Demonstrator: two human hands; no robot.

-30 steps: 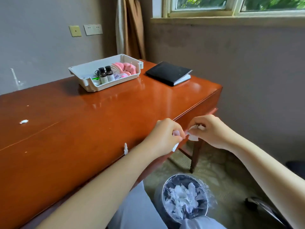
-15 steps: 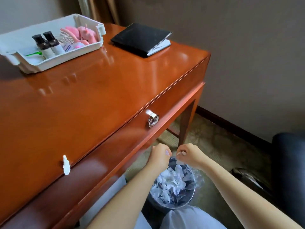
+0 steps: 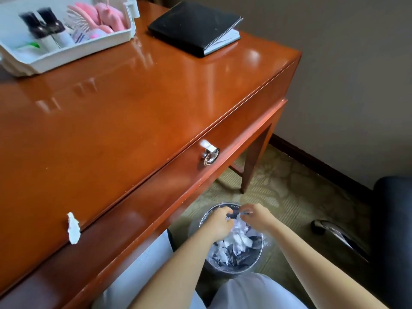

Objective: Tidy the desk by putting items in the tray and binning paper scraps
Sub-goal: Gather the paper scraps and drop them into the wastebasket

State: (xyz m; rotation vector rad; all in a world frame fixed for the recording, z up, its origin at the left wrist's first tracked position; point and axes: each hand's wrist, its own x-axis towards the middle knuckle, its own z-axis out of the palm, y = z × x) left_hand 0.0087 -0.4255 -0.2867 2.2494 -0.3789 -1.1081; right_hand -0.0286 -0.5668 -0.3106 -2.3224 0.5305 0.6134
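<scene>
Left hand (image 3: pixel 219 221), right hand (image 3: pixel 257 217) over bin (image 3: pixel 256 265), grasp unclear in blur; scraps (image 3: pixel 239 238) white, crumpled

The left hand (image 3: pixel 219 221) and right hand (image 3: pixel 256 217) hang close together over the scrap-filled bin (image 3: pixel 259 257).

Soft daylight washes over a glossy reddish-brown wooden desk (image 3: pixel 133 112), leaving pale glare patches and mirror-like reflections on its far half, while the patterned green carpet (image 3: pixel 278 186) beneath lies in dim shadow. Motion blur smears the small dark-capped bottles (image 3: pixel 42 27) in the white plastic tray (image 3: pixel 73 55), the left hand (image 3: pixel 220 221) and the right hand (image 3: pixel 257 217). The wide lens bows the desk's edges toward the corners.
</scene>
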